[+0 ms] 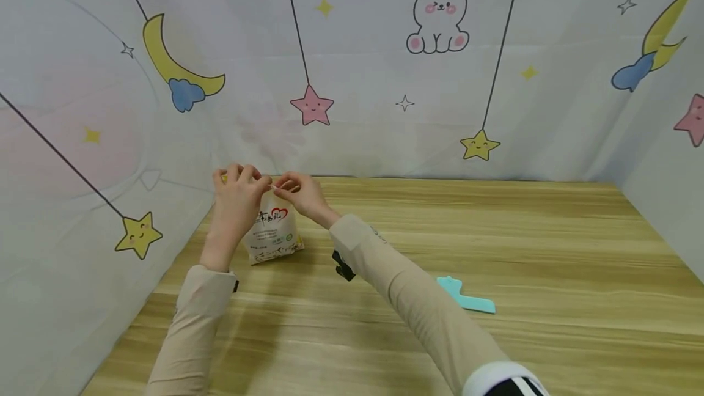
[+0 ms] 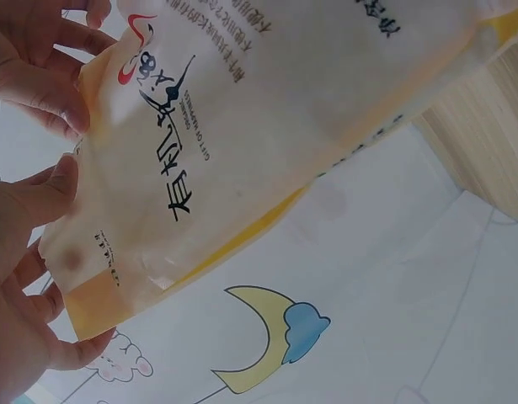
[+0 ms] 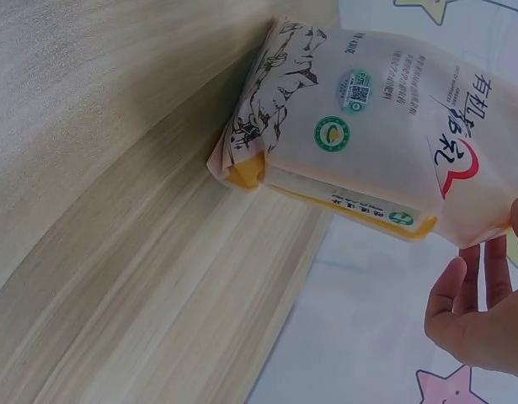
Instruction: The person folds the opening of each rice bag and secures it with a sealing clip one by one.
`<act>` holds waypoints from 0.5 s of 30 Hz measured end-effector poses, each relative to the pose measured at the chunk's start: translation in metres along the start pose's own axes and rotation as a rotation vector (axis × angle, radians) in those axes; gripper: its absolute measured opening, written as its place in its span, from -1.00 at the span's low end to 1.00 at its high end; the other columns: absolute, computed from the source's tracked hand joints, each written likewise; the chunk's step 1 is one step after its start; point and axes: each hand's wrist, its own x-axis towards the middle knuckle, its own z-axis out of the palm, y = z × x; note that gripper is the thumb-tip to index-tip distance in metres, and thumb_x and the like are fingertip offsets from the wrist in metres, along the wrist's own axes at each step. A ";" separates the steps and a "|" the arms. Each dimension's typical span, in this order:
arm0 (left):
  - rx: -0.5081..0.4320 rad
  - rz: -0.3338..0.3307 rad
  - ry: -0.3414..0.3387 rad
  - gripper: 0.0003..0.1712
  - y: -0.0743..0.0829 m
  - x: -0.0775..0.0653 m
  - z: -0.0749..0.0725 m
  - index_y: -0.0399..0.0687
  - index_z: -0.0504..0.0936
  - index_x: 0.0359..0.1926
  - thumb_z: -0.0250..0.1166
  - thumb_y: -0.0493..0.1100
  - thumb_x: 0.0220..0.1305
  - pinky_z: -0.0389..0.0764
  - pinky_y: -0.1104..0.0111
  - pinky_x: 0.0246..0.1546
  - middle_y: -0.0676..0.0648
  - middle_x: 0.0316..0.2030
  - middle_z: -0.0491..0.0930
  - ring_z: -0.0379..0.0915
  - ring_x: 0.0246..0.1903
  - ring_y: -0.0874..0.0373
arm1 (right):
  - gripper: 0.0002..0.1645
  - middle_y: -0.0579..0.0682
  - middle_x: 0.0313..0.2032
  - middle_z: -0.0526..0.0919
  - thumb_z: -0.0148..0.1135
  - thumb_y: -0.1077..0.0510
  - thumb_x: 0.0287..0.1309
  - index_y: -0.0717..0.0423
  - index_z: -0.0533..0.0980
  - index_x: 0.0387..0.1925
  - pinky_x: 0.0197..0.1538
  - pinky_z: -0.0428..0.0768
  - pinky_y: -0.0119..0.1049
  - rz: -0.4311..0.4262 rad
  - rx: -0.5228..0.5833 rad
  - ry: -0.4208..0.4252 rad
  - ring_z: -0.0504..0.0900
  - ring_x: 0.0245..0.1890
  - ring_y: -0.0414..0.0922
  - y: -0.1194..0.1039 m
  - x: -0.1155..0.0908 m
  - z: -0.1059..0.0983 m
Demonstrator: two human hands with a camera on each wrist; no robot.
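Observation:
An off-white printed food bag [image 1: 272, 231] with dark lettering, a red heart and yellow edges stands upright on the table at the back left. My left hand [image 1: 236, 200] pinches its top edge near the left corner. Beside it, my right hand [image 1: 305, 194] pinches the same edge further right, thumb against fingers. In the left wrist view, the left hand [image 2: 23, 278] and right hand [image 2: 40, 76] both grip the top rim of the bag [image 2: 242, 151]. The right wrist view has the bag's base [image 3: 250, 126] on the wood and the right hand [image 3: 486, 311] at an upper corner.
A turquoise clip [image 1: 477, 304] lies on the wooden table [image 1: 550, 243], right of the right forearm. White cloth [image 1: 374, 139] printed with stars, moons and a rabbit walls in the table at the back and both sides.

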 end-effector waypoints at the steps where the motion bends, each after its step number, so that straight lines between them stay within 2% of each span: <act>1: 0.004 0.001 0.000 -0.88 0.000 0.000 0.001 -0.07 0.58 -0.35 0.14 -0.15 0.18 0.19 -0.12 -0.04 -0.17 -0.32 0.48 0.27 -0.17 -0.15 | -0.79 0.07 -0.24 0.65 0.15 0.07 0.12 0.09 0.53 -0.25 -0.28 0.52 -0.45 0.001 0.002 0.002 0.60 -0.28 -0.11 0.000 0.000 0.000; 5: 0.023 0.007 0.003 -0.91 0.001 -0.001 0.002 -0.05 0.58 -0.31 0.19 -0.24 0.14 0.19 -0.10 -0.06 -0.16 -0.31 0.45 0.26 -0.18 -0.14 | -0.80 0.08 -0.26 0.65 0.15 0.07 0.11 0.10 0.52 -0.27 -0.31 0.51 -0.47 0.000 0.007 0.008 0.59 -0.31 -0.11 0.002 0.000 0.002; 10: 0.042 0.002 0.005 -0.76 0.002 -0.001 0.004 0.00 0.56 -0.27 0.23 -0.39 0.03 0.20 -0.07 -0.09 -0.14 -0.31 0.44 0.26 -0.18 -0.12 | -0.82 0.08 -0.31 0.64 0.17 0.08 0.10 0.11 0.52 -0.31 -0.35 0.49 -0.48 -0.005 -0.002 0.028 0.57 -0.37 -0.13 0.002 0.001 0.004; 15: 0.035 -0.017 0.030 -0.76 0.003 -0.001 0.006 0.01 0.54 -0.32 0.21 -0.42 0.03 0.19 -0.04 -0.12 -0.13 -0.33 0.43 0.26 -0.21 -0.11 | -0.85 0.04 -0.42 0.63 0.18 0.09 0.08 0.09 0.52 -0.36 -0.46 0.38 -0.55 -0.015 -0.041 0.057 0.49 -0.50 -0.23 0.003 0.002 0.007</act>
